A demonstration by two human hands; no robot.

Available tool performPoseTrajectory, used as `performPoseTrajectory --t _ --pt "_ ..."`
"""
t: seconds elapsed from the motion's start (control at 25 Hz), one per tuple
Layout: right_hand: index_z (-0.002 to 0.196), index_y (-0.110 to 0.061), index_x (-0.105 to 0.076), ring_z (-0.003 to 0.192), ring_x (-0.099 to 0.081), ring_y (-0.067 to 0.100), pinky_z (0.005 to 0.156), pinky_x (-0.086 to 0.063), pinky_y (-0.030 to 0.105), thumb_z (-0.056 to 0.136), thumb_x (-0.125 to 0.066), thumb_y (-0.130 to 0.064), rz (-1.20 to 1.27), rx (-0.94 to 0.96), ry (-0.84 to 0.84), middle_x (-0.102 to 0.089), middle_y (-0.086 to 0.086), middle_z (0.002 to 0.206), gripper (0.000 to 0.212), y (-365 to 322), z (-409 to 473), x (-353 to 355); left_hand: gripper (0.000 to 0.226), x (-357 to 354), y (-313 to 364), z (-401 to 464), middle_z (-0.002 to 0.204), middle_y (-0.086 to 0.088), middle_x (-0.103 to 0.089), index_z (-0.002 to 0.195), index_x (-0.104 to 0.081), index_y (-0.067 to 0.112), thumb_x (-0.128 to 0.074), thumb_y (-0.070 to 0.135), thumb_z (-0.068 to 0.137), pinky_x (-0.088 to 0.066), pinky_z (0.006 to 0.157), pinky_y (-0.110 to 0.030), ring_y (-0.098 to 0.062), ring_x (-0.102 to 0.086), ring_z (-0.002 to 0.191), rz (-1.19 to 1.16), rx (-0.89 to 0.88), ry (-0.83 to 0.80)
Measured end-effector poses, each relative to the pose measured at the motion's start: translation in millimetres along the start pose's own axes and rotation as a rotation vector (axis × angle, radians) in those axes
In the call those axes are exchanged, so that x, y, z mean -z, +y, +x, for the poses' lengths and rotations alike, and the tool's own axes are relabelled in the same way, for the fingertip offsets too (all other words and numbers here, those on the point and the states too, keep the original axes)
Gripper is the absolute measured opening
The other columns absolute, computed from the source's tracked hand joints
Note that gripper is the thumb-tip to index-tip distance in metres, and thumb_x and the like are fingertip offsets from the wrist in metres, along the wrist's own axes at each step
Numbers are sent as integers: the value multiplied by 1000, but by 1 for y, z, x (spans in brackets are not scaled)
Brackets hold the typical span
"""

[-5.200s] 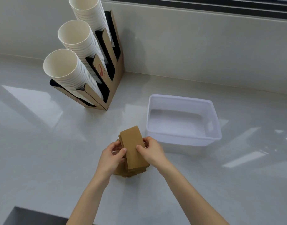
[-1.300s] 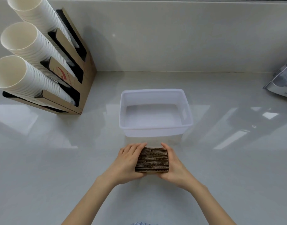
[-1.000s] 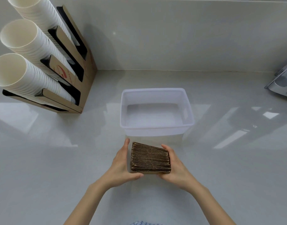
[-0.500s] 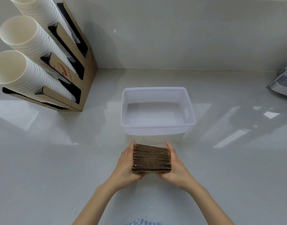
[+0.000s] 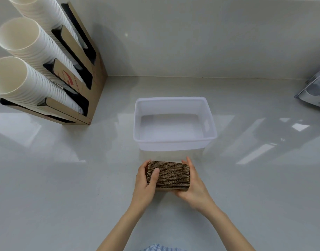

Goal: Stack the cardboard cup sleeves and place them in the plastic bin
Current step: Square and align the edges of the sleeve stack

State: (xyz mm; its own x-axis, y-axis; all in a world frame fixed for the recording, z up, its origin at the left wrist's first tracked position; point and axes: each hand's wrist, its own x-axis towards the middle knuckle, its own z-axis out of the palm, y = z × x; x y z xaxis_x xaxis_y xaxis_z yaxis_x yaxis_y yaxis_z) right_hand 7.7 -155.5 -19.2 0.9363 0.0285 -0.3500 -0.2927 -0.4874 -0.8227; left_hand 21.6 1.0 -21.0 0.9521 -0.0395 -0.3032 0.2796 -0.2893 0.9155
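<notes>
A squared-up stack of brown cardboard cup sleeves [image 5: 171, 175] shows its corrugated edges upward, held between both hands just in front of the plastic bin. My left hand [image 5: 145, 185] clasps its left end, thumb lying over the top. My right hand [image 5: 193, 185] cups its right end and underside. The white plastic bin [image 5: 173, 141] stands right behind the stack with nothing inside it; its near rim is a short gap from my fingertips.
A cardboard cup dispenser [image 5: 86, 69] with three long rows of white paper cups [image 5: 25, 86] leans at the back left. A shiny metal object [image 5: 315, 95] sits at the right edge. The wall runs behind the pale countertop [image 5: 65, 187].
Both hands have closed tighter on the sleeve stack, the left thumb now lying over its top. The stack has stayed in front of the bin.
</notes>
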Motion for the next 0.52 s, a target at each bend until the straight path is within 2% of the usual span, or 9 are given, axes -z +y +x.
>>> performPoseTrajectory --t 0.08,0.28,0.4,0.44,0.52 --pt "146 -15 2 135 -34 13 102 -26 16 68 -76 -21 19 -3 -1 -25 0 152 111 -1 0 -1 38 -7 4 3 125 -1 -48 128 -39 17 -38 29 92 -31 97 -24 -18 -44 121 -29 13 79" --pt "146 -15 3 122 -31 1 99 -24 12 57 -67 -31 56 -15 8 -25 -10 135 115 -5 0 -5 37 -7 2 7 122 4 -43 130 -41 13 -33 22 95 -29 104 -28 -11 -39 118 35 -55 135" --pt "146 -18 4 123 -31 2 100 -27 15 62 -73 -28 119 -13 -40 -21 -14 133 114 -5 -2 -4 34 -9 3 4 120 3 -44 127 -43 11 -33 20 95 -31 98 -24 -10 -42 113 13 -63 164" --pt "146 -20 3 125 -32 4 102 -29 18 66 -74 -27 166 -18 -47 -21 -14 135 111 -4 -3 -5 34 -10 3 3 120 2 -45 126 -43 11 -33 20 95 -32 97 -24 -11 -43 112 0 -59 168" --pt "146 -22 -9 129 -32 6 107 -30 23 76 -65 -36 295 -31 12 -25 -13 139 90 -7 -4 -10 33 -11 2 2 120 1 -45 125 -43 10 -34 20 95 -34 98 -27 -12 -43 112 -9 -57 174"
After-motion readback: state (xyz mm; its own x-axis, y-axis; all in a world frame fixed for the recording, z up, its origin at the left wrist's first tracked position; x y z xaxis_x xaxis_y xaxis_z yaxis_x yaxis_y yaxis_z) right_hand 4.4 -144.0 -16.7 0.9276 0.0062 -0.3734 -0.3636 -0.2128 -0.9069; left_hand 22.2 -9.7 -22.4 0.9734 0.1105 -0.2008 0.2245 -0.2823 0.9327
